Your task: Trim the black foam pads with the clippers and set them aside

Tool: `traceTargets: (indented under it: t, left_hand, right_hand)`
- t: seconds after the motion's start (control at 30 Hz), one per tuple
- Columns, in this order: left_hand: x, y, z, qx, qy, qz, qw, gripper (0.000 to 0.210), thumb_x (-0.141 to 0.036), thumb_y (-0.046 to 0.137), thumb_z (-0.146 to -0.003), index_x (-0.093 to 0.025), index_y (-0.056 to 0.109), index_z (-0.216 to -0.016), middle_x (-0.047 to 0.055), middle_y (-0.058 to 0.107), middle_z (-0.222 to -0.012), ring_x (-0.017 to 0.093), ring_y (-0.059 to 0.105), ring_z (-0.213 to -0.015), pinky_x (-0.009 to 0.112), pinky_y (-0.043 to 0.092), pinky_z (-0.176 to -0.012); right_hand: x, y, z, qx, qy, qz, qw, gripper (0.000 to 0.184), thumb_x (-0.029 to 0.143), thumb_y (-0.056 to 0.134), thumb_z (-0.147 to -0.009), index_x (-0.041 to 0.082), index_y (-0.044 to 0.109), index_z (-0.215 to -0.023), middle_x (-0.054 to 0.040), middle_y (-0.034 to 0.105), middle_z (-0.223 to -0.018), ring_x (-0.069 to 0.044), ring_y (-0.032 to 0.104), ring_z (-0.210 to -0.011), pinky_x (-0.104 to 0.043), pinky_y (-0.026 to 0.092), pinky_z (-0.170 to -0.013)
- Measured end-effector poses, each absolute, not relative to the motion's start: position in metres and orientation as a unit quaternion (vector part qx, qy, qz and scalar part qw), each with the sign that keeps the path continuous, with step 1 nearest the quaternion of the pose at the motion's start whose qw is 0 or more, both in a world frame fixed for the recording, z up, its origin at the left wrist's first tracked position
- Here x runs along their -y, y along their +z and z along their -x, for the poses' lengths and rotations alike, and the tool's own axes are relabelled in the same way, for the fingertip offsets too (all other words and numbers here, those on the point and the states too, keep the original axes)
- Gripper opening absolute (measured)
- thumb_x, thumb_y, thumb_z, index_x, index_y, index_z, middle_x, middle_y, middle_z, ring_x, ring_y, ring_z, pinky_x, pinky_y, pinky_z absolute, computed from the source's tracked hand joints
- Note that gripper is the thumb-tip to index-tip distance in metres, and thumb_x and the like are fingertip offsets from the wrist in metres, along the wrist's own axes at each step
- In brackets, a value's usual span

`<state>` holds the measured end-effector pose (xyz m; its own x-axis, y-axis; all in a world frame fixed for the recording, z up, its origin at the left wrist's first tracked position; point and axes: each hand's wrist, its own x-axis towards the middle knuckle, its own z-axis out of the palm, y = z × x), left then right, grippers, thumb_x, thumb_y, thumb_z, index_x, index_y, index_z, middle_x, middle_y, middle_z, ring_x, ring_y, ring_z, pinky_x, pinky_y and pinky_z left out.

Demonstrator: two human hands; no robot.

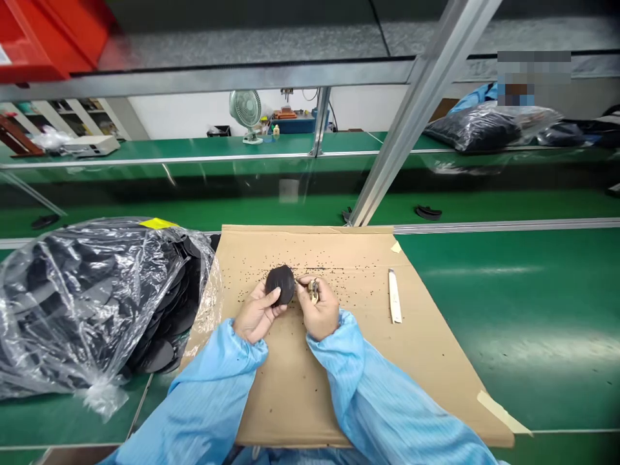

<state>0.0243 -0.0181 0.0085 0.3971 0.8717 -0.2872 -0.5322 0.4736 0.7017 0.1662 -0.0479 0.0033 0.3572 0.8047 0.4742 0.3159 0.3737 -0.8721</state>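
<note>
My left hand point(258, 315) grips a black rounded piece point(279, 284) with fine lines across its face, thumb on the front and fingers behind. Close on its right, my right hand point(320, 315) is closed round a small brass-coloured metal tool point(314, 290); its exact kind is hard to make out. The tool's tip is at the right edge of the black piece, but I cannot tell whether they touch. Both hands are above a brown cardboard sheet point(285, 400) strewn with tiny black crumbs.
A clear plastic bag point(87, 290) full of black flat pieces lies at the left, its contents spilling toward the cardboard. A slim white tool point(394, 297) rests on the cardboard's right. A metal post point(402, 129) slants up behind; a green fan point(246, 110) stands farther back.
</note>
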Motion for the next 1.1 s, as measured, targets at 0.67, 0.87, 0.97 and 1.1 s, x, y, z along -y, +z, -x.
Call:
traceTargets:
  t: [0.67, 0.87, 0.97, 1.1]
  left_hand:
    - [-0.118, 0.057, -0.041, -0.56, 0.354, -0.739, 0.117, 0.057, -0.024, 0.063, -0.076, -0.012, 0.049, -0.129, 0.019, 0.048, -0.129, 0.03, 0.045, -0.123, 0.043, 0.034, -0.106]
    - [-0.036, 0.019, -0.059, -0.553, 0.402, -0.651, 0.329, 0.043, -0.026, 0.068, -0.072, -0.013, 0.057, -0.112, 0.013, 0.062, -0.109, 0.022, 0.059, -0.098, 0.038, 0.046, -0.091]
    - [-0.017, 0.005, -0.059, -0.536, 0.467, -0.565, 0.419, 0.036, -0.024, 0.067, -0.073, -0.014, 0.058, -0.106, 0.01, 0.065, -0.101, 0.015, 0.06, -0.079, 0.031, 0.051, -0.079]
    - [-0.015, -0.014, -0.054, -0.526, 0.547, -0.533, 0.373, 0.023, -0.019, 0.062, -0.075, -0.013, 0.062, -0.097, 0.007, 0.066, -0.089, 0.012, 0.056, -0.07, 0.026, 0.05, -0.069]
  right_hand:
    - [0.039, -0.007, -0.177, 0.469, 0.196, 0.556, 0.657, 0.018, 0.036, 0.057, -0.085, 0.018, 0.058, -0.082, 0.0005, 0.056, -0.068, -0.013, 0.051, -0.062, -0.025, 0.043, -0.06]
    - [0.04, -0.009, -0.18, 0.469, 0.204, 0.566, 0.646, 0.028, 0.044, 0.06, -0.08, 0.016, 0.06, -0.082, -0.0046, 0.063, -0.076, -0.018, 0.058, -0.072, -0.029, 0.046, -0.07]
    - [0.042, -0.003, -0.179, 0.448, 0.187, 0.605, 0.63, 0.035, 0.048, 0.063, -0.075, 0.015, 0.062, -0.085, -0.0067, 0.064, -0.08, -0.02, 0.058, -0.074, -0.031, 0.045, -0.072]
    - [0.014, 0.02, -0.187, 0.499, 0.153, 0.644, 0.559, 0.037, 0.049, 0.061, -0.073, 0.017, 0.065, -0.09, -0.0072, 0.064, -0.08, -0.022, 0.059, -0.075, -0.033, 0.044, -0.072]
